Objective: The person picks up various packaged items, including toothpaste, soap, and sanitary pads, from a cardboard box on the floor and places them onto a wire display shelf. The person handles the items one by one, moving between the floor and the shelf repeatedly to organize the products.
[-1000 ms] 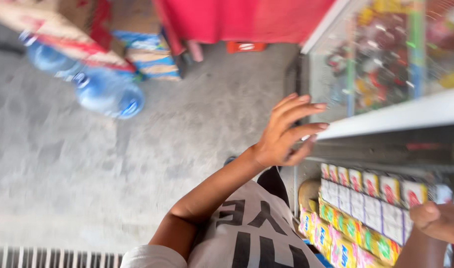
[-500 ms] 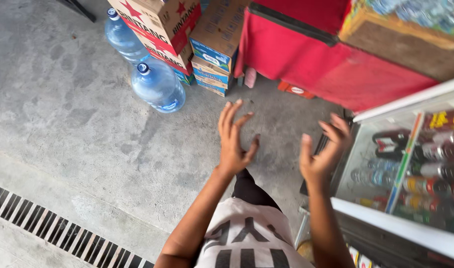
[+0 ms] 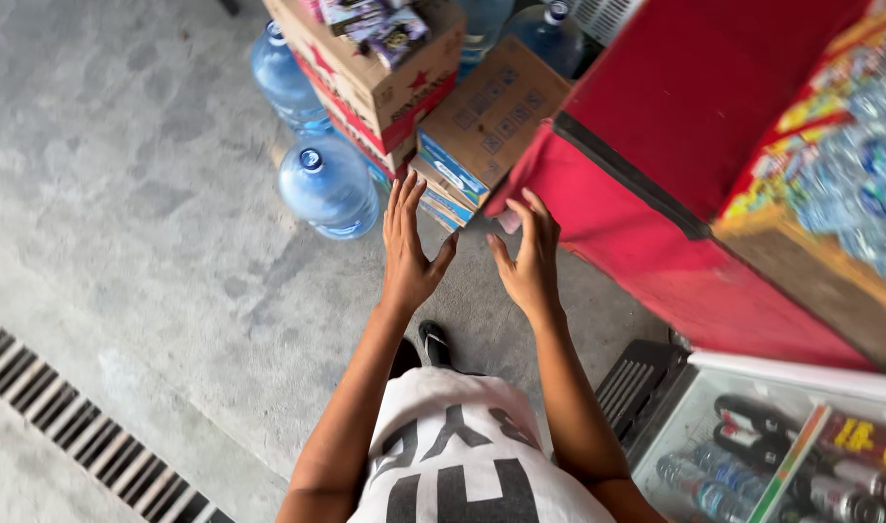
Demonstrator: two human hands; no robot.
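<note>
Head view: looking down past a white printed shirt point(image 3: 462, 465) to two bare hands held out over a concrete floor point(image 3: 123, 194).
Left hand point(image 3: 407, 247): fingers spread and apart, palm turned inward, holding nothing.
Right hand point(image 3: 528, 257): fingers likewise apart, palm facing the left one, empty.
Nearest thing: a stack of cardboard boxes point(image 3: 481, 136) on the floor just beyond the fingertips, not touched.
Doing it well: judging by the facing palms, a box would be best taken by both sides at once, grip low and even, since the stack leans.
Water jugs point(image 3: 326, 184): two large blue bottles beside the boxes, capped, seemingly full.
Top box point(image 3: 375, 68): small packets lie on its lid.
Red cabinet point(image 3: 675, 174): right of the boxes, shut.
Glass-topped cooler point(image 3: 782, 455): lower right, bottles and cans lying inside.
Floor drain grate point(image 3: 65, 416): lower left, well apart.
</note>
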